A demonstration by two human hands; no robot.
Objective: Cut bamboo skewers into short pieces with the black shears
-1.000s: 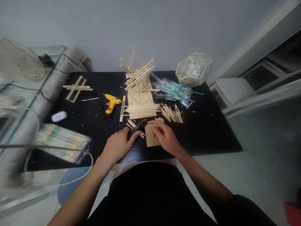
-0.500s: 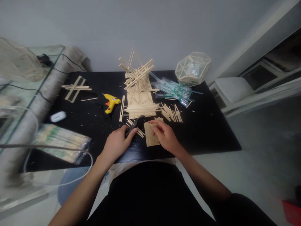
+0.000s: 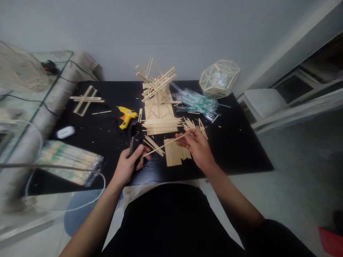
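Note:
My left hand (image 3: 130, 162) is wrapped around a black hand tool (image 3: 134, 137), whose exact kind I cannot make out; it points away from me. A thin wooden stick (image 3: 166, 144) slants across between my hands. Its near end is by the fingers of my left hand, and my right hand (image 3: 197, 147) pinches the far end. Below the stick, a mat of sticks laid side by side (image 3: 173, 155) lies on the black table. A few short loose sticks (image 3: 154, 145) are beside that mat, and more cut pieces (image 3: 190, 124) lie beyond my right hand.
Behind stands a stick-built model (image 3: 158, 107) with crossed blades. Left of it are a yellow glue gun (image 3: 127, 117), a stick frame (image 3: 87, 100), a white case (image 3: 65, 132) and packaged sticks (image 3: 71, 162). Plastic wrappers (image 3: 198, 101) and a geometric frame (image 3: 220, 79) sit back right.
My right hand has moved right and up from the mat and now holds a stick. My left hand has shifted left, turning the black tool more upright.

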